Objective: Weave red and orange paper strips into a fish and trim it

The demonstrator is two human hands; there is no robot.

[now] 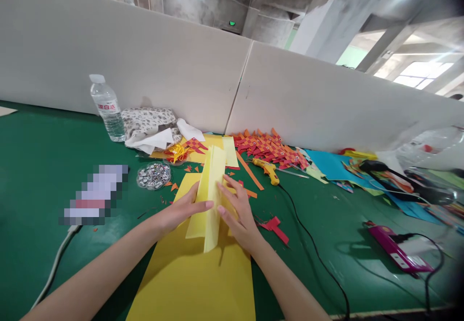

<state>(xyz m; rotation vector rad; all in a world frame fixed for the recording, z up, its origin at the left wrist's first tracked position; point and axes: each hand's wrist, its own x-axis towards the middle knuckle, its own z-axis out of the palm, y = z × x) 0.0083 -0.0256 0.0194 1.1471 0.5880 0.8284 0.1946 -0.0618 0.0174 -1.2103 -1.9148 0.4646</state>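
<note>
Between my two hands a pale yellow sheet of paper [214, 190] stands on edge, folded lengthwise. My left hand [185, 208] grips it from the left, the thumb across the front and the fingers partly hidden behind the paper. On its other side, my right hand [238, 214] has thumb and fingertips pressed to the paper, the fingers somewhat bent. Beneath them a larger deep yellow sheet [199, 282] lies flat on the green table. Small orange scraps [174, 186] and a red paper strip [277, 229] lie near the hands.
Behind the hands are a heap of orange-red checkered paper fish [270, 148], a yellow glue gun [267, 170] with a black cord, and a dish of googly eyes [154, 175]. A water bottle [108, 110] and blurred-out phone [96, 193] are left, a magenta power strip [397, 248] right.
</note>
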